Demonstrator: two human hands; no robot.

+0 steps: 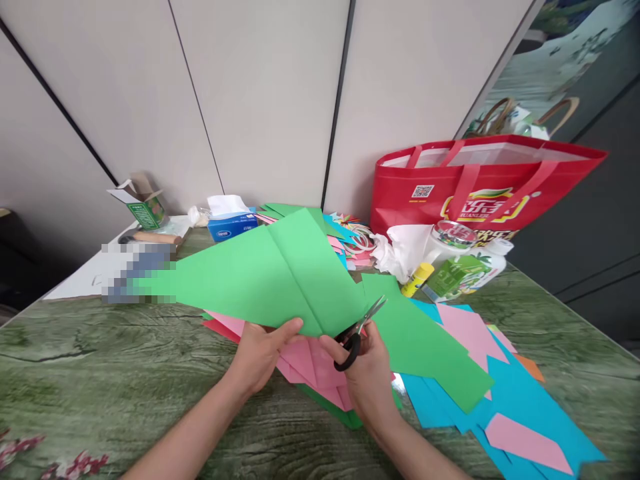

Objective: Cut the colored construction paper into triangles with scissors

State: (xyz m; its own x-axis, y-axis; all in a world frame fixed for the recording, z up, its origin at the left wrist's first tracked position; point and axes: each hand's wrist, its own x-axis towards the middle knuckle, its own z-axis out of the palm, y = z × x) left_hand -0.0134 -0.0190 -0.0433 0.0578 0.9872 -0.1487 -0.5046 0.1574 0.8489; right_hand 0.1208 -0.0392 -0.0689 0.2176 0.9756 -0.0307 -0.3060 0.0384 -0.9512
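A large sheet of green paper (260, 267) with a crease across it is held up above the table. My left hand (263, 353) pinches its lower edge, thumb on top. In my right hand (367, 373) are scissors (356, 343) with black handles, their blades pointing up and to the right beside the paper's right corner. The right thumb lies close to the sheet's lower edge. Beneath both hands is a stack of pink folded paper (315, 363), with red and darker green edges showing. Another green piece (425, 340) lies to the right of the scissors.
Blue paper (530, 407) and pink scraps (530, 443) spread over the right side. Behind them are a yellow glue stick (417, 280), a green-and-white box (455, 277), crumpled tissue (400, 250) and a red bag (450, 180). A blue tissue box (231, 225) and an open carton (147, 208) stand at the back left.
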